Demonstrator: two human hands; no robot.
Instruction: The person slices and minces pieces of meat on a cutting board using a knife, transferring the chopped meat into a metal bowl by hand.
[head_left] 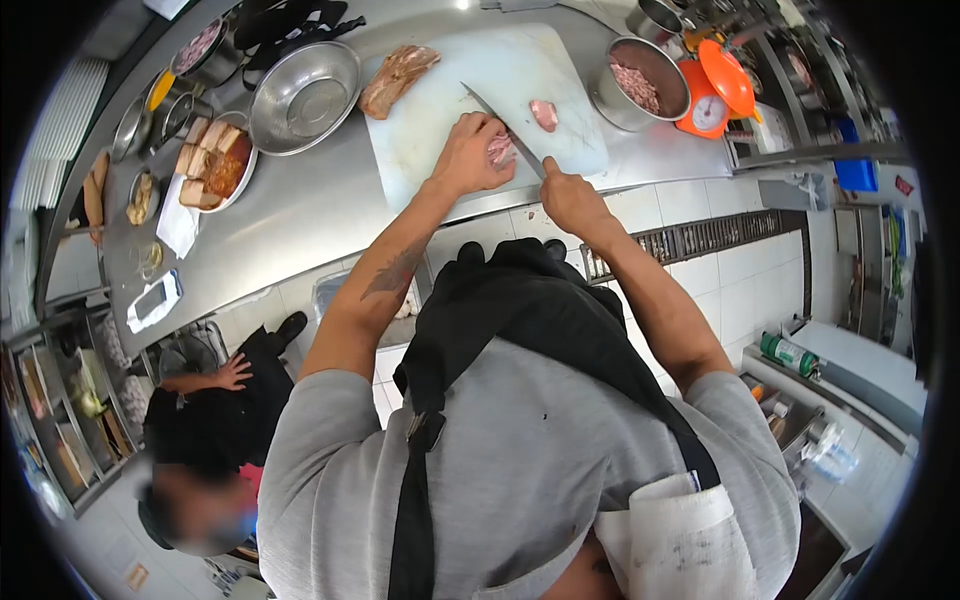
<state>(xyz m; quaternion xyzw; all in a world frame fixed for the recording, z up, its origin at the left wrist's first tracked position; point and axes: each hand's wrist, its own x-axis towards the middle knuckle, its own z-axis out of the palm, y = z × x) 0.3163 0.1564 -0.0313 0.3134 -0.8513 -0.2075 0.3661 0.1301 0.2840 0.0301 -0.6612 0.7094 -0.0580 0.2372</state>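
My right hand (575,203) is closed around the handle of a long knife (502,127), whose blade slants up and left across a white cutting board (470,65). Beside the blade, my left hand (470,155) is closed over a piece of raw meat (501,151), its fingers curled on top. Part of that meat is hidden under the hand. To the right of the knife lies a small loose piece of meat (543,115). A larger chunk of meat (398,80) rests at the board's upper left.
A metal pot (628,114) of cut meat and an orange scale (706,111) stand right of the board. On the left are a metal bowl (304,98), a dish of food chunks (213,166) and a phone (155,300). A co-worker (215,420) is at lower left.
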